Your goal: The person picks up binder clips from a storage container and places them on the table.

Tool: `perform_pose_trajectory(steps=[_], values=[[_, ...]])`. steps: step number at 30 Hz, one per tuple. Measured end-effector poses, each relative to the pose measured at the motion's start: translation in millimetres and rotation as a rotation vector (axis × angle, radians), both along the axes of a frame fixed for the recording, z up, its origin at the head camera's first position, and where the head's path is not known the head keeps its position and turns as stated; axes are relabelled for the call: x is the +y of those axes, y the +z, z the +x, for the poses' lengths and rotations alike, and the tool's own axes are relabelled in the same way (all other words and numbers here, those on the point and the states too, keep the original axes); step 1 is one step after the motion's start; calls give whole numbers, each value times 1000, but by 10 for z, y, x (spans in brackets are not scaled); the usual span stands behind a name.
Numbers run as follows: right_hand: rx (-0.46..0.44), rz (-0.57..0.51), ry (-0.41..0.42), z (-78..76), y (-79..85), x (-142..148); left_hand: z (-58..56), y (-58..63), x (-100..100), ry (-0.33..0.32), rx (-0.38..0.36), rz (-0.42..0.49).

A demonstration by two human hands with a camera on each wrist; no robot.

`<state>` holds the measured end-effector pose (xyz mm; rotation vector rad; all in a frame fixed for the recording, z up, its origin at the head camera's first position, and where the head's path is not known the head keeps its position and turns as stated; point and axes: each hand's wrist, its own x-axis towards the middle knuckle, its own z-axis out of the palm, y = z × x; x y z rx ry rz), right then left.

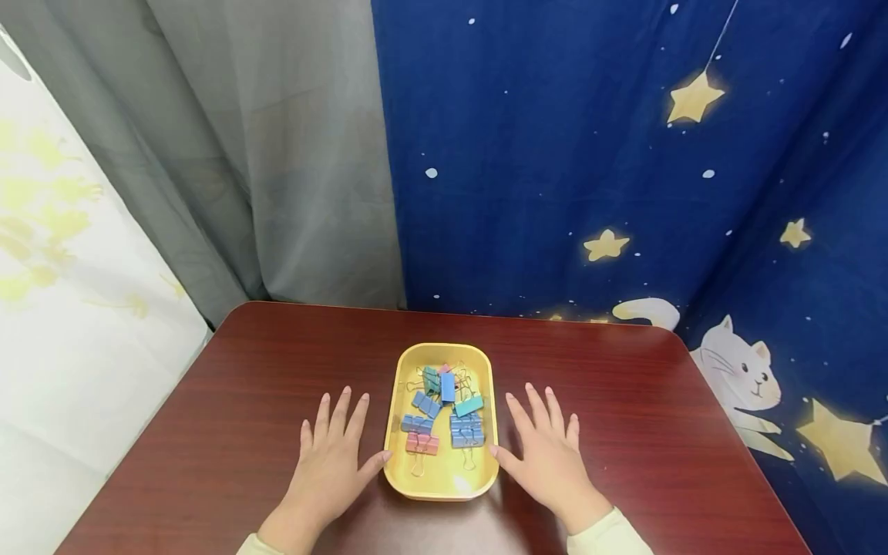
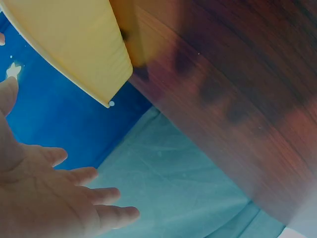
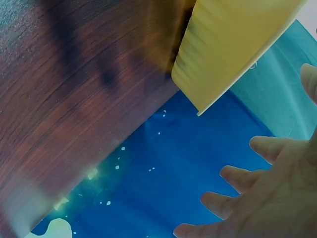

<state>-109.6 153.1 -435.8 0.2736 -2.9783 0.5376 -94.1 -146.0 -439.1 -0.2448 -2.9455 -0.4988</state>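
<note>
A yellow plastic tray [image 1: 444, 487] sits on the table, holding several binder clips in blue, teal and pink. One pink binder clip [image 1: 422, 443] lies toward the near left, a teal binder clip [image 1: 469, 405] at the right, and a blue binder clip [image 1: 447, 388] near the middle. My left hand [image 1: 329, 462] is spread at the tray's left side, its thumb tip at the rim. On the other side my right hand [image 1: 551, 462] is spread too, thumb tip at the right rim. Both wrist views show straight fingers beside the tray's outer wall [image 2: 74, 39], with nothing held.
The dark red wooden table [image 1: 666, 432] reaches back to a grey curtain [image 1: 319, 169] and a blue starry curtain [image 1: 527, 154]. A white cloth [image 1: 69, 324] with yellow print hangs along the left side.
</note>
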Motion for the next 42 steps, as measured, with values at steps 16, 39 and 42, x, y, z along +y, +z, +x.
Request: perform_pose_trajectory(steps=[16,39,42], values=[[34,-14,33,-50,35,-39,-142,-86,102,19,-87,172],[24,-32,89,-153,68,-177,-356,-244,162,42,-148,410],[22,-38,99,-166,65,-195,-384,-265,173,48,-152,421]])
